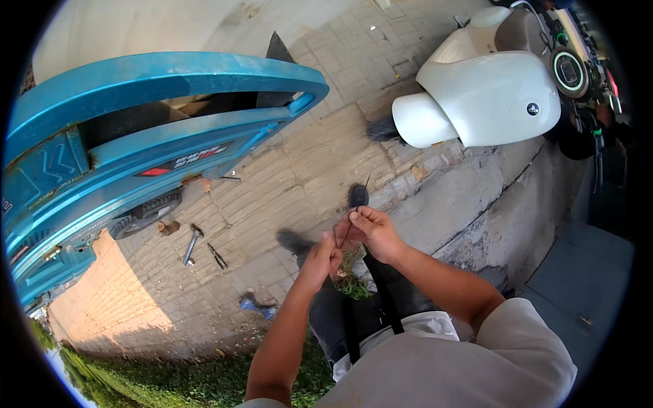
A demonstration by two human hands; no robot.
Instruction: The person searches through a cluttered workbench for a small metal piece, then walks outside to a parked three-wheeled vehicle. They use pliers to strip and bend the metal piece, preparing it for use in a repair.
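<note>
My left hand [322, 263] and my right hand [378, 236] are close together in front of my legs, both with fingers pinched. Between them runs a thin dark wire-like strand [347, 230], and its thin end seems to stick up past my right fingertips. Its exact kind is too small to make out. Beyond my right hand, a dark shoe [358, 196] rests on the paving. On the ground to the left lie a hammer [193, 245] with a metal head and a pair of dark pliers [218, 256], both apart from my hands.
A blue vehicle body [204, 132] with a black tyre [146, 212] stands at the left. A white scooter [496, 98] is at the upper right, a grey box-like surface [578, 279] at the right. A crumpled blue item [258, 306] lies near green plants [183, 381].
</note>
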